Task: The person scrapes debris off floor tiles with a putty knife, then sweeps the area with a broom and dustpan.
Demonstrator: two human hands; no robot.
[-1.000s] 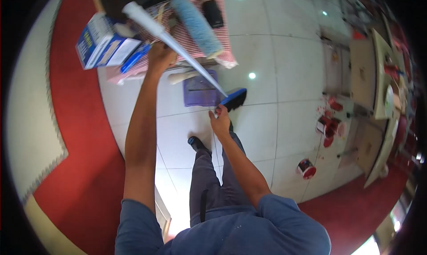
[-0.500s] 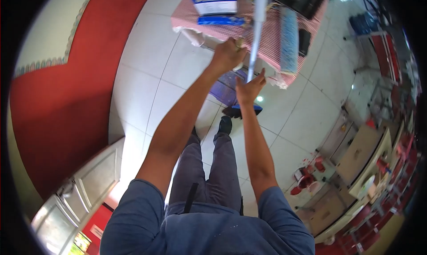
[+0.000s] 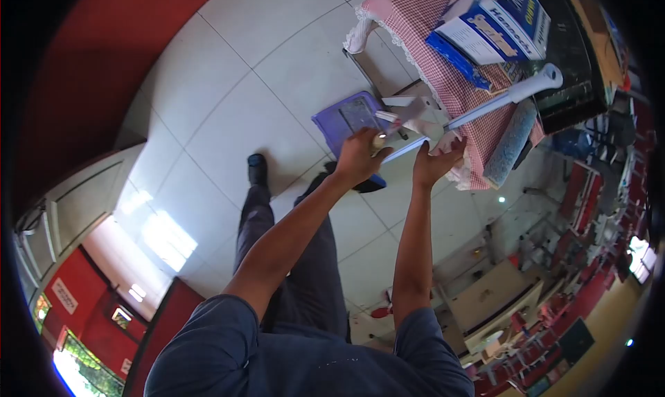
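Observation:
My left hand (image 3: 360, 155) is closed around a pale-handled tool (image 3: 379, 141), its far end blurred. Beside that hand runs the white pole of a broom (image 3: 478, 113), slanting up to the right over the table edge. My right hand (image 3: 436, 165) is open with fingers spread, its thumb against the pole. Low down, partly behind my left forearm, shows the broom's blue head with dark bristles (image 3: 370, 183). A purple dustpan (image 3: 329, 123) lies on the floor just beyond my left hand. Something white and roll-shaped (image 3: 424, 127) sits beside the pole, too blurred to name.
A table with a red checked cloth (image 3: 409, 16) stands ahead to the right. On it are a blue and white box (image 3: 495, 23), a blue packet (image 3: 457, 59), a fuzzy blue-grey roller (image 3: 511, 144) and a black screen (image 3: 571, 65). Desks (image 3: 488, 296) and chairs stand at right.
My view has turned, so the table now appears farther right. The pole has gone from near upright to a slant, and both hands appear lower. My feet are farther apart.

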